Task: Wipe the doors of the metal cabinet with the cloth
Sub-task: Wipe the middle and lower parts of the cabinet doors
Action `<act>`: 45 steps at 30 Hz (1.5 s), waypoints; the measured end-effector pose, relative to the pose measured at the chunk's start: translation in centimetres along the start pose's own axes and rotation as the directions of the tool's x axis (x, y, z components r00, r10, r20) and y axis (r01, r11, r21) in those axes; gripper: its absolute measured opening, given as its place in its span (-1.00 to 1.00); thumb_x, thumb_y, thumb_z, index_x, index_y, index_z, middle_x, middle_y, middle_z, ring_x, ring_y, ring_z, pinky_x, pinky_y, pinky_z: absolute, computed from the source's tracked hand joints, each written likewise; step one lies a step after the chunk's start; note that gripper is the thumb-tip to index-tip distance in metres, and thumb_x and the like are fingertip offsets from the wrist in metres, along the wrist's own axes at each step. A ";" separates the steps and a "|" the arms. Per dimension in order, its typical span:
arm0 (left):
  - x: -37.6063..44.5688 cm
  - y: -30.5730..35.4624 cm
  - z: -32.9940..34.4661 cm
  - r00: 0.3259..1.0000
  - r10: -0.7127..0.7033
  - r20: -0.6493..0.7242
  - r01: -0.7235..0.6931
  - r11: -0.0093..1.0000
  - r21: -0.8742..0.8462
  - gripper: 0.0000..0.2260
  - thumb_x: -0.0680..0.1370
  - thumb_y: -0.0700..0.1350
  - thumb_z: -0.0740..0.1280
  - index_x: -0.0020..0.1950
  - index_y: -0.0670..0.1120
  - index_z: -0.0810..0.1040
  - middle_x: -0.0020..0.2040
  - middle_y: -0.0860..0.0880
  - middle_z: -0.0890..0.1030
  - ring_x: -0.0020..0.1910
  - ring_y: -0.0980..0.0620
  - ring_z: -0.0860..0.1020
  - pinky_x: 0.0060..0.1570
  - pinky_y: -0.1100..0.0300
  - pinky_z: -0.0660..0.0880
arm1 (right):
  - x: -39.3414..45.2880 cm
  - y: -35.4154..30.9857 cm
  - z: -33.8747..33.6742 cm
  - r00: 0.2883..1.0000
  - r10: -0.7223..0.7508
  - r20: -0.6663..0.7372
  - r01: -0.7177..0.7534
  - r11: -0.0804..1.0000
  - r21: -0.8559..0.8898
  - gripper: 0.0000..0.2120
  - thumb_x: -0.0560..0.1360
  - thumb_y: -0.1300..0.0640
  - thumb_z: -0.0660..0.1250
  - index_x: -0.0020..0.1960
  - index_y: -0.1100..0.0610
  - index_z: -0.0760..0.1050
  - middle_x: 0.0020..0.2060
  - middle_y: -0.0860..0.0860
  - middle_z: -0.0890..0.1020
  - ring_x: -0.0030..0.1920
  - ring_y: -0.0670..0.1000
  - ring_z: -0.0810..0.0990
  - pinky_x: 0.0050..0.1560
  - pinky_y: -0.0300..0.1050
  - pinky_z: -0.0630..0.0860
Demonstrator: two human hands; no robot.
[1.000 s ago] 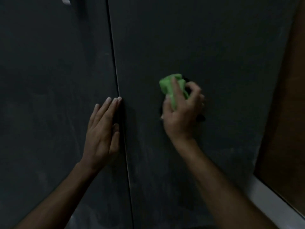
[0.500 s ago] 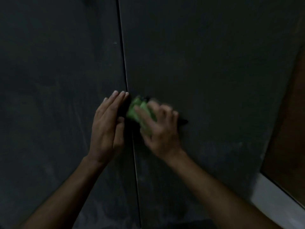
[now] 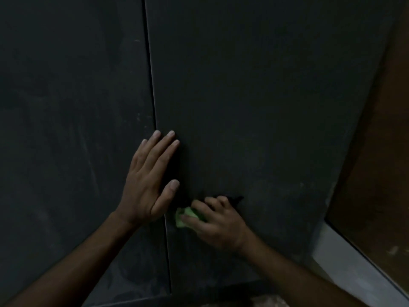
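Two dark doors [image 3: 254, 107]; left hand [image 3: 148, 185] flat, released; right hand [image 3: 217, 222] grasping one green cloth [image 3: 186, 216].

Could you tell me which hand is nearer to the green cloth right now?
The right hand: it grips the green cloth against the right door. The left hand lies flat just above and left of it, across the door seam.

Both hands [image 3: 152, 182] and green cloth [image 3: 187, 216] on dark cabinet doors [image 3: 254, 107]
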State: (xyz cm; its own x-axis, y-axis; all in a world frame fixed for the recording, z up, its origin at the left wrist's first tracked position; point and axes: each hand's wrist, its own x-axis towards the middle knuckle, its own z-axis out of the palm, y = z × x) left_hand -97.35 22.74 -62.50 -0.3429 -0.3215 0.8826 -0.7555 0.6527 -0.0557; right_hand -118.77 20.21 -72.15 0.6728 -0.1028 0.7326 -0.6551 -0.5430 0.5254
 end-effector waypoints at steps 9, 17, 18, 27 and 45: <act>-0.4 0.8 1.4 0.995 0.074 0.072 -0.085 0.983 0.162 -0.45 0.61 0.05 0.21 0.54 -0.21 0.34 0.59 -0.22 0.23 0.62 -0.19 0.11 0.58 -0.14 0.05 | 2.1 7.0 -2.3 0.784 0.578 -0.227 -0.572 0.815 0.098 -0.49 0.46 -0.02 0.36 0.40 -0.11 0.40 0.21 0.09 0.38 0.10 0.16 0.43 0.07 0.01 0.33; -0.7 1.4 3.3 0.988 0.103 0.118 -0.124 0.974 0.192 -0.44 0.60 -0.01 0.23 0.57 -0.19 0.29 0.62 -0.19 0.16 0.63 -0.18 0.06 0.59 -0.13 0.00 | -5.8 10.8 -4.6 0.977 0.212 0.004 -0.212 0.977 -0.030 -0.58 0.48 -0.03 0.31 0.34 -0.06 0.54 0.18 0.14 0.46 0.03 0.20 0.51 -0.02 0.11 0.53; -0.8 1.2 3.3 0.986 0.111 0.121 -0.134 0.971 0.198 -0.44 0.60 -0.01 0.23 0.57 -0.19 0.29 0.63 -0.19 0.15 0.63 -0.19 0.06 0.59 -0.14 0.01 | -5.9 12.4 -5.3 0.936 0.347 -0.054 -0.350 0.935 -0.057 -0.56 0.49 -0.04 0.31 0.36 -0.06 0.49 0.18 0.14 0.44 0.04 0.22 0.50 -0.01 0.13 0.51; -0.4 3.5 4.0 0.984 0.104 0.143 -0.137 0.962 0.238 -0.44 0.58 0.05 0.23 0.54 -0.16 0.36 0.60 -0.19 0.22 0.61 -0.18 0.12 0.55 -0.25 0.04 | -5.6 9.8 -4.1 0.958 0.282 0.047 -0.277 0.957 -0.093 -0.42 0.43 -0.09 0.23 0.44 -0.04 0.30 0.24 0.14 0.33 0.09 0.20 0.43 0.04 0.05 0.40; 0.5 5.4 4.1 0.940 0.113 0.323 -0.196 0.952 0.237 -0.38 0.55 0.10 0.20 0.56 -0.15 0.33 0.62 -0.20 0.16 0.62 -0.18 0.08 0.55 -0.25 0.08 | -8.9 15.1 -4.6 -0.588 0.805 -0.081 -0.682 -0.439 0.585 -0.58 0.66 0.10 0.15 0.47 0.26 0.31 0.36 0.33 0.34 0.33 0.29 0.37 0.27 -0.07 0.25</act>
State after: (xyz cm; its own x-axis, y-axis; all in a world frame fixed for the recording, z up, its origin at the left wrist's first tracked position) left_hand -103.88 23.27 -64.27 -0.5881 -0.4495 0.6724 -0.7838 0.5218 -0.3367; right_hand -136.25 16.73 -68.78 -0.9506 -0.3091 0.0276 0.0299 -0.1797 -0.9833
